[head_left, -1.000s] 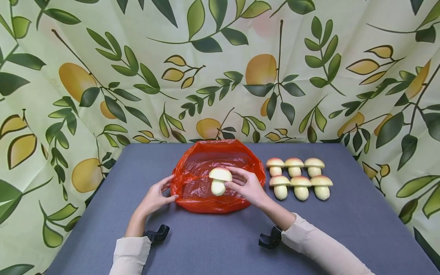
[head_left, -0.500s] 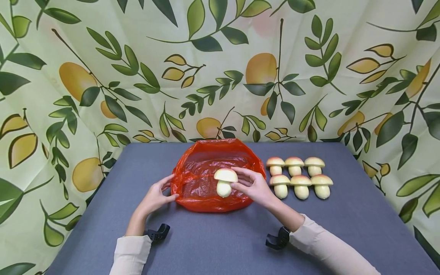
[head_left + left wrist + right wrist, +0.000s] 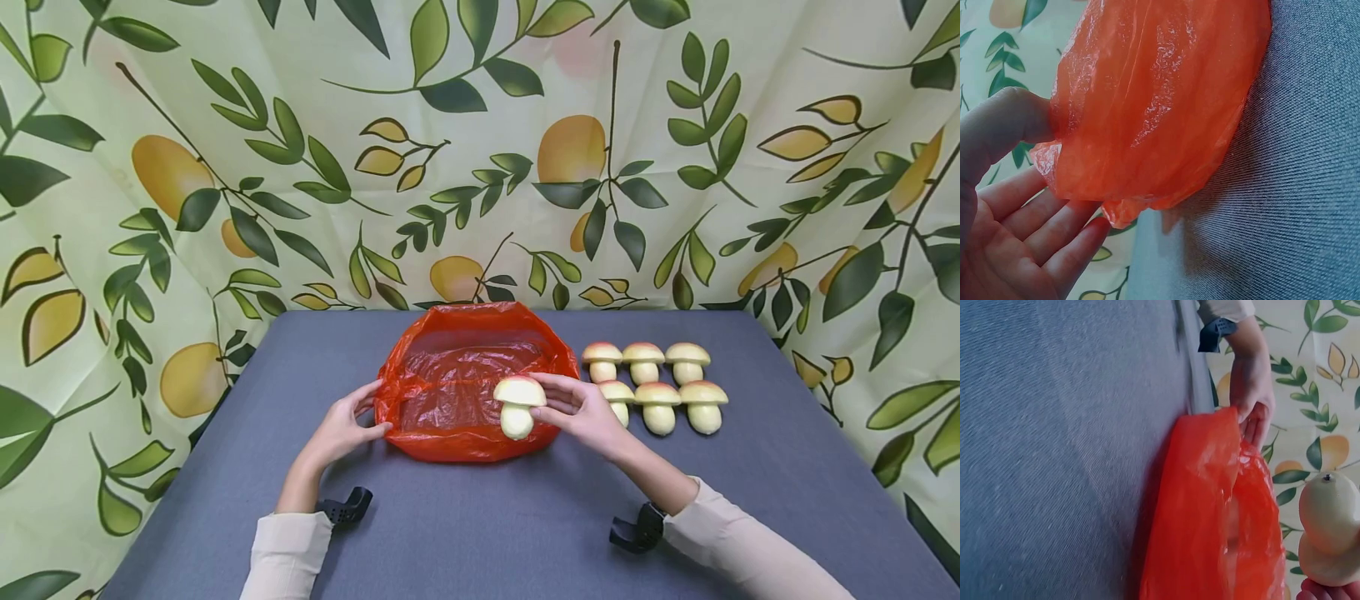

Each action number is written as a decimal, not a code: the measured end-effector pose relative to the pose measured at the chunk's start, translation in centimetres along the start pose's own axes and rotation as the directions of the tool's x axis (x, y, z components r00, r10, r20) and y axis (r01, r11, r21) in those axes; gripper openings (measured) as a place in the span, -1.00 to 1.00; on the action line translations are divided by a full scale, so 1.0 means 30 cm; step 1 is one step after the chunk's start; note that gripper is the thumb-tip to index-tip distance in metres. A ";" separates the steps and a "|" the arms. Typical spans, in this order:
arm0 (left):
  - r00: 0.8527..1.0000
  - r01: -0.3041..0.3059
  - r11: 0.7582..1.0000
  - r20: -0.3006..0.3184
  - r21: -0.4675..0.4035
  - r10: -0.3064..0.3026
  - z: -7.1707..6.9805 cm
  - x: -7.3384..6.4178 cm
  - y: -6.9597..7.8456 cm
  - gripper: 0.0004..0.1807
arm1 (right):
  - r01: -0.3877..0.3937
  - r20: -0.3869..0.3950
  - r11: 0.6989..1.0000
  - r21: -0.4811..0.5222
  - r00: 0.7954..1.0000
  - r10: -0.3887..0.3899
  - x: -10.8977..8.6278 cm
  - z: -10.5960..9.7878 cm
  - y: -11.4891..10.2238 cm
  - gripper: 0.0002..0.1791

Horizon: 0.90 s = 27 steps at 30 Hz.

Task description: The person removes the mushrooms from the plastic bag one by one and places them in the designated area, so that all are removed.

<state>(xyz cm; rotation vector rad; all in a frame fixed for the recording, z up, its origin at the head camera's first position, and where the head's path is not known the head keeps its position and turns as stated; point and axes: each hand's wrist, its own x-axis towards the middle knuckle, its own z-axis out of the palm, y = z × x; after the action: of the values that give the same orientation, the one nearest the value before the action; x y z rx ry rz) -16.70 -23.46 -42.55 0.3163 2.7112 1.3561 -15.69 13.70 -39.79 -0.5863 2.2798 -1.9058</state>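
A red plastic bag (image 3: 465,450) lies on the table with its mouth spread wide. My left hand (image 3: 333,435) holds the left edge of its rim; in the left wrist view the thumb and fingers (image 3: 1029,215) meet the bag's edge from two sides. My right hand (image 3: 581,417) grips a toy mushroom (image 3: 517,407) by its right side, upright, with a red-tinged cap and pale stem. It is in front of the bag's right part in the head view. The right wrist view shows the mushroom (image 3: 1329,519) apart from the bag (image 3: 1197,506).
Several similar mushrooms (image 3: 658,408) lie in two rows on the grey table (image 3: 450,533), right of the bag. My right hand partly covers the nearest one at the left. A leaf-and-fruit patterned cloth (image 3: 480,167) hangs behind the table and along its sides.
My right hand has moved to the right with the mushroom, from over the middle of the bag toward its right side. My left hand stays at the bag's left edge.
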 end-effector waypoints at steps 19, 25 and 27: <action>1.000 0.002 1.000 -0.003 -0.002 -0.002 -0.001 -0.003 -0.009 -0.21 | 0.054 0.027 0.995 -0.079 0.998 -0.052 -0.053 -0.124 0.026 -0.44; 1.000 -0.028 1.000 -0.012 0.001 0.028 -0.002 -0.002 -0.008 -0.22 | 0.053 0.040 0.993 -0.103 0.998 -0.049 -0.079 -0.161 0.025 -0.44; 0.999 -0.035 0.999 -0.013 -0.005 0.035 -0.003 -0.003 -0.005 -0.22 | 0.059 0.042 0.992 -0.112 0.998 -0.055 -0.089 -0.174 0.029 -0.45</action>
<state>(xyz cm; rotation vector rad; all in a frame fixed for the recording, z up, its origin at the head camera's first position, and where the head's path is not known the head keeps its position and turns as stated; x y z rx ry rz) -16.65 -23.63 -42.61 0.3577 2.7242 1.3787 -15.15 19.59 -40.00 -0.7024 2.3841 -1.7813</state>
